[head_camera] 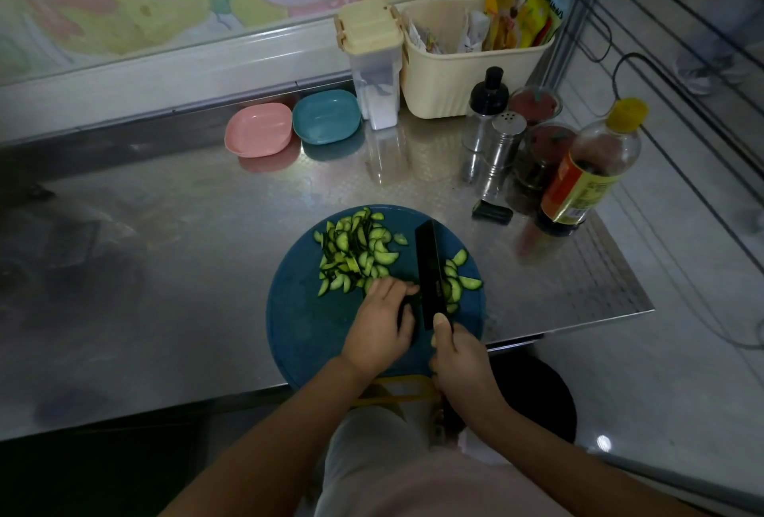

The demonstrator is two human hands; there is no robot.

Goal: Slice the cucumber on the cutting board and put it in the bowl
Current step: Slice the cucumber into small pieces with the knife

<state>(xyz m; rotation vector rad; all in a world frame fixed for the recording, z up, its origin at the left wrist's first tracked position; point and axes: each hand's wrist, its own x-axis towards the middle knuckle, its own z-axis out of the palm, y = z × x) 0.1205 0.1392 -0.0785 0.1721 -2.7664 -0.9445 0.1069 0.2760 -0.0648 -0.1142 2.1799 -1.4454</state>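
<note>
Steel counter (186,248), dim kitchen corner. The uncut cucumber stub (407,315) lies on the round blue board (306,330), mostly hidden under your left hand (380,322). That hand's fingers curl down over the stub, fingertips against the knife (430,272). There are two lots of slices: a big heap (355,256) beyond your left hand and a small cluster (454,283) right of the blade. One knife, one board, and two bowls at the back: a pink bowl (258,135) and a teal bowl (326,116), side by side. Your right hand (459,363) grips the handle with the thumb on top, blade pointing away from you.
</note>
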